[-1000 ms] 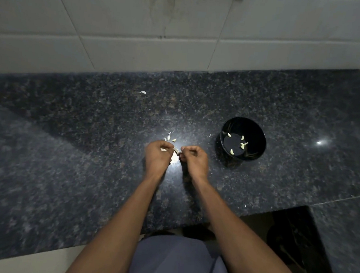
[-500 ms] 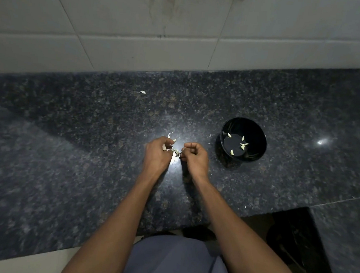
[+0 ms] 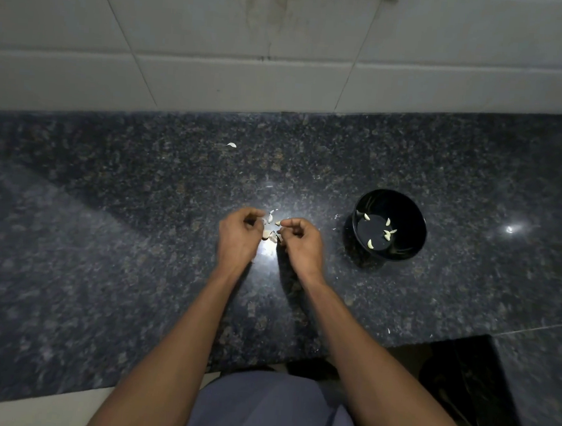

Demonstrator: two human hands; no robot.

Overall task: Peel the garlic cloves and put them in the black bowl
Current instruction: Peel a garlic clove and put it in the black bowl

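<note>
Close together over the granite countertop (image 3: 103, 267), the left hand (image 3: 238, 239) and right hand (image 3: 300, 244) both have curled fingers; whether either pinches anything cannot be told. Garlic cloves and skins (image 3: 269, 233) lie between them. To the right, the black bowl (image 3: 403, 254) holds peeled cloves (image 3: 370, 243).

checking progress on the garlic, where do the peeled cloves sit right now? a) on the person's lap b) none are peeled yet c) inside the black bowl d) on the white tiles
c: several pale peeled cloves lie on the floor of the black bowl, which stands on the dark counter to the right of the right hand.
</note>
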